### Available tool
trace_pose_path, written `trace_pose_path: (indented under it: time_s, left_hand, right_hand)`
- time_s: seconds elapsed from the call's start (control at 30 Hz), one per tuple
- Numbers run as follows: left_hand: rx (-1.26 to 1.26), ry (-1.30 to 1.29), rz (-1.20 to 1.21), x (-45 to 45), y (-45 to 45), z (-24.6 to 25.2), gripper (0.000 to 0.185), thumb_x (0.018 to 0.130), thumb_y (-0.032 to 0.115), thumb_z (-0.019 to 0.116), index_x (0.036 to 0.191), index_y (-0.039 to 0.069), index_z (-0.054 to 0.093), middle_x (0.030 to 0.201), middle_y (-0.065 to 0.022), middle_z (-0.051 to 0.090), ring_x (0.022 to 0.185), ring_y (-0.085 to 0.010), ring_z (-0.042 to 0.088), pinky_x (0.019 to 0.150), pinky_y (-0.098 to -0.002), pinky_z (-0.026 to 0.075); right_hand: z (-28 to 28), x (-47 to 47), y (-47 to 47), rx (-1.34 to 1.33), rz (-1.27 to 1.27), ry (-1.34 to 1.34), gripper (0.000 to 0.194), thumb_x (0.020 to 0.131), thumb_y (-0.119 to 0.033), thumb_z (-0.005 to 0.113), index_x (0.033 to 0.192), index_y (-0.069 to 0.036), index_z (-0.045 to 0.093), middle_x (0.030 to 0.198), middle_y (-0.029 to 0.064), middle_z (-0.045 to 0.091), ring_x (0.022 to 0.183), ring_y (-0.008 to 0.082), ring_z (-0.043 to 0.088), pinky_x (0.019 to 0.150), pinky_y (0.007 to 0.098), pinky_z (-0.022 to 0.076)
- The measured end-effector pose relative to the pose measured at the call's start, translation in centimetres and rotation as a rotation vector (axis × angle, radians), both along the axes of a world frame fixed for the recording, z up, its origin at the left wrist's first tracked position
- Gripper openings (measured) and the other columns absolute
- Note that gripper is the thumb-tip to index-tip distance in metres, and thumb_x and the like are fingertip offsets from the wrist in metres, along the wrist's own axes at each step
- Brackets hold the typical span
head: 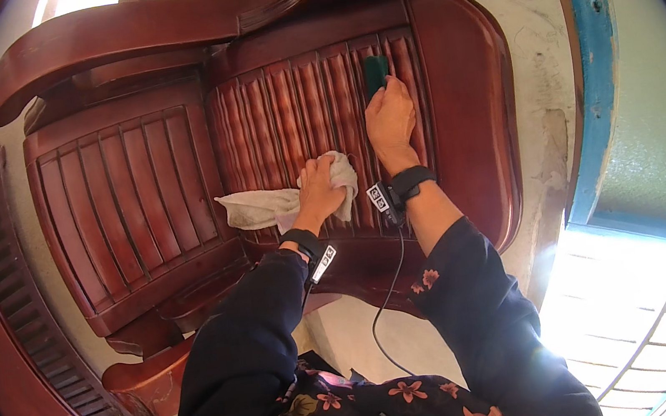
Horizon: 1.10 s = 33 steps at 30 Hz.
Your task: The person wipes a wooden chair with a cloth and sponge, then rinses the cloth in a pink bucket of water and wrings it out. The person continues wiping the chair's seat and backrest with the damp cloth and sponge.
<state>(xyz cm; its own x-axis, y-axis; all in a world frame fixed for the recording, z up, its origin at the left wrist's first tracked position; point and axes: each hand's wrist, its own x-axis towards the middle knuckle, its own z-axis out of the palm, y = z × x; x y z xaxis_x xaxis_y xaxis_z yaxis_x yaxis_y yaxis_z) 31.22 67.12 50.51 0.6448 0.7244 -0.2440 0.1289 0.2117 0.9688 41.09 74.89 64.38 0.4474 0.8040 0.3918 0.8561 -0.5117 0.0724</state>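
A reddish-brown wooden chair (467,102) lies before me, with a ribbed panel of slats (273,115) in its middle. My left hand (321,187) presses a crumpled pale cloth (257,208) onto the lower part of the ribbed panel; part of the cloth trails to the left. Higher and to the right, my right hand (390,118) grips the lower end of a dark green block or brush (377,73) against the slats near the panel's right edge. What its underside looks like is hidden. Both wrists wear black straps with small tagged devices.
A curved wooden armrest (115,38) runs along the top left. Another slatted wooden piece (21,280) stands at the far left. A cable (379,315) hangs from my right wrist device to my body. At the right are a blue frame (596,72) and bright sunlit ground (624,308).
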Motion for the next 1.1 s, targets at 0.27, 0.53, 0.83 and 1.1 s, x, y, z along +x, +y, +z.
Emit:
trace_pose_path:
  time_s: [0.27, 0.53, 0.83, 1.1]
  left_hand:
    - [-0.011, 0.031, -0.038, -0.1, 0.2, 0.3, 0.06, 0.071, 0.008, 0.067, 0.127, 0.013, 0.047, 0.117, -0.0129, 0.045, 0.115, -0.0364, 0.042, 0.097, -0.0437, 0.038]
    - [-0.053, 0.023, -0.043, -0.3, 0.5, 0.6, 0.06, 0.069, 0.006, 0.067, 0.125, 0.014, 0.049, 0.117, -0.0112, 0.045, 0.116, -0.0349, 0.042, 0.098, -0.0429, 0.039]
    - [-0.03, 0.035, -0.039, -0.2, 0.4, 0.3, 0.057, 0.07, 0.009, 0.067, 0.124, 0.015, 0.049, 0.116, -0.0107, 0.045, 0.116, -0.0346, 0.041, 0.098, -0.0432, 0.038]
    - [-0.011, 0.031, -0.039, -0.1, 0.4, 0.2, 0.057, 0.07, 0.009, 0.067, 0.124, 0.014, 0.048, 0.115, -0.0107, 0.044, 0.114, -0.0339, 0.041, 0.097, -0.0422, 0.038]
  right_hand:
    - [0.9, 1.8, 1.3, -0.222, 0.243, -0.137, 0.029, 0.087, -0.009, 0.057, 0.114, 0.003, 0.055, 0.114, 0.0222, 0.06, 0.098, 0.0382, 0.061, 0.078, 0.0455, 0.053]
    - [2.6, 1.8, 3.2, -0.405, 0.153, -0.11, 0.05, 0.082, -0.002, 0.061, 0.128, -0.004, 0.041, 0.106, 0.0231, 0.062, 0.088, 0.0431, 0.063, 0.075, 0.0513, 0.0521]
    - [2.8, 2.6, 4.7, -0.348, 0.072, -0.096, 0.032, 0.083, -0.007, 0.062, 0.11, -0.004, 0.044, 0.093, 0.0236, 0.064, 0.082, 0.0446, 0.064, 0.07, 0.0534, 0.0514]
    - [2.5, 1.5, 0.5, -0.347, 0.056, -0.031, 0.029, 0.081, -0.014, 0.068, 0.1, -0.004, 0.048, 0.088, 0.0226, 0.065, 0.083, 0.0447, 0.063, 0.069, 0.0519, 0.0499]
